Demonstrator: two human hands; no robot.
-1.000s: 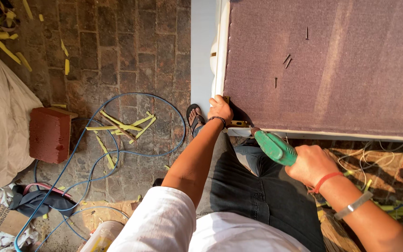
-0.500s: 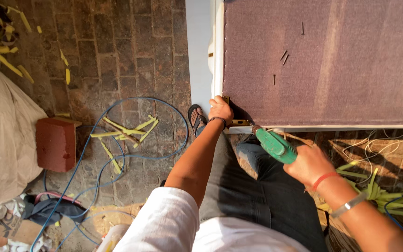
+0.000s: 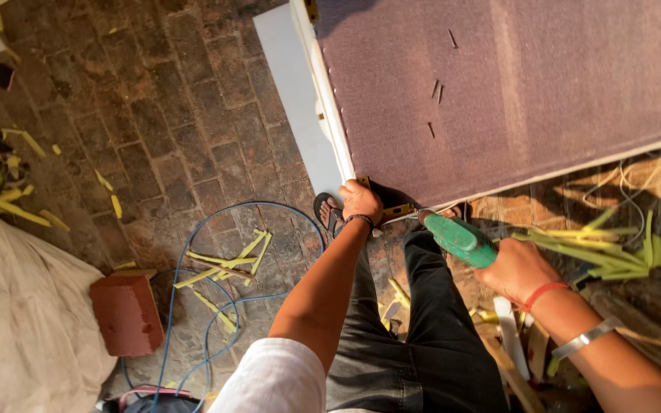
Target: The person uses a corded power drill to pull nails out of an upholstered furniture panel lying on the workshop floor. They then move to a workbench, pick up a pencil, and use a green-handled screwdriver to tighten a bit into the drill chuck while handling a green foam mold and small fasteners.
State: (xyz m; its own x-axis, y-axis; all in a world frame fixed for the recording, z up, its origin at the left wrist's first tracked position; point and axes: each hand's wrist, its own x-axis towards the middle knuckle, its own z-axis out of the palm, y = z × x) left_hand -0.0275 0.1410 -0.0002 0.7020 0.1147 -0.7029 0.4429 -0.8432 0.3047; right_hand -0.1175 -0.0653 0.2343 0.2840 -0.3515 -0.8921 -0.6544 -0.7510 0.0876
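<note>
Landmark: near corner of purple fabric panel (image 3: 514, 99).

Left hand (image 3: 361, 203) on that corner, fingers pressed on edge, probably over brass bracket (image 3: 395, 211).

Green tool (image 3: 459, 239) just right of corner, long axis aimed at bracket; right hand (image 3: 516, 269) fingers wrapped round tool.

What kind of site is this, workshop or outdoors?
Likely an open-air work yard: brick paving in sunlight, yellow offcut strips and a blue cable on the ground. The right hand holds a green power tool at a fabric-covered panel.
</note>
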